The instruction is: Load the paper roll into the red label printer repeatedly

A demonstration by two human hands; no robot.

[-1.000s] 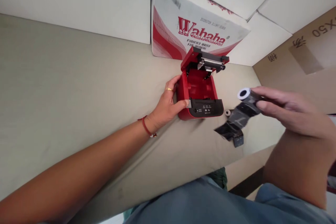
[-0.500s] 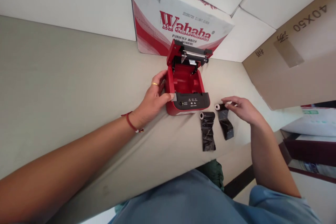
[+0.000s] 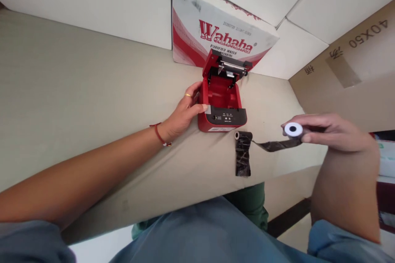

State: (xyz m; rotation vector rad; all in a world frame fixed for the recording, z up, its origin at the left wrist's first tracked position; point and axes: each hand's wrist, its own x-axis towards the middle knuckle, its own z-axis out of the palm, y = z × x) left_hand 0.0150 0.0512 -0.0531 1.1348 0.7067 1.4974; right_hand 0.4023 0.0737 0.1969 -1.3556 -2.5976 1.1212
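Observation:
A red and black label printer (image 3: 222,117) stands on the table with its lid (image 3: 227,65) raised, showing a bare red compartment. My left hand (image 3: 187,111) grips the printer's left side, its thumb on the front corner and its fingers along the wall. Off to the right, my right hand (image 3: 333,131) holds a black ribbon roll (image 3: 293,129) above the table, the white core end toward me. A loose strip of ribbon (image 3: 274,145) trails from it to the left. Another black ribbon roll (image 3: 243,154) lies on the table in front of the printer, partly unrolled.
Behind the printer a white and red water carton (image 3: 216,28) leans against white boxes or panels (image 3: 92,4). A large brown cardboard box (image 3: 348,70) stands at the right. The table's (image 3: 123,82) near edge runs just before my body.
My right hand has lifted the right-hand ribbon roll off the table and moved it right and toward me, its strip now hanging out leftward. My left hand stays on the printer.

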